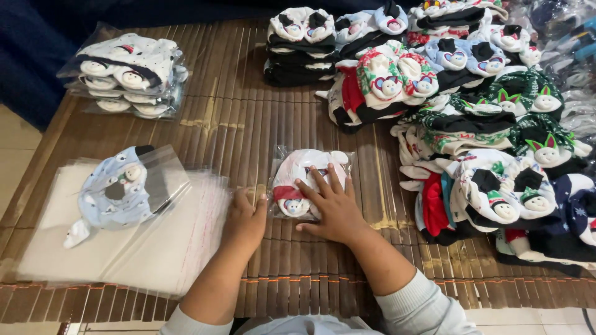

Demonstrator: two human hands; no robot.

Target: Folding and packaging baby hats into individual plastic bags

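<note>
A clear plastic bag with a white and red sock pair [297, 177] lies on the bamboo mat [248, 130] in the middle. My right hand [332, 208] lies flat on top of it, fingers spread. My left hand [245, 220] rests at the bag's left edge, fingers curled against it, beside a stack of empty clear bags [155, 248]. A light blue sock pair [115, 192] lies on that stack, partly inside an open bag.
Bagged sock pairs are stacked at the back left [127, 74]. Piles of loose patterned socks [472, 124] with small figure faces fill the back and right side. More plastic packaging [571, 49] sits at the far right. Tiled floor shows at the left edge.
</note>
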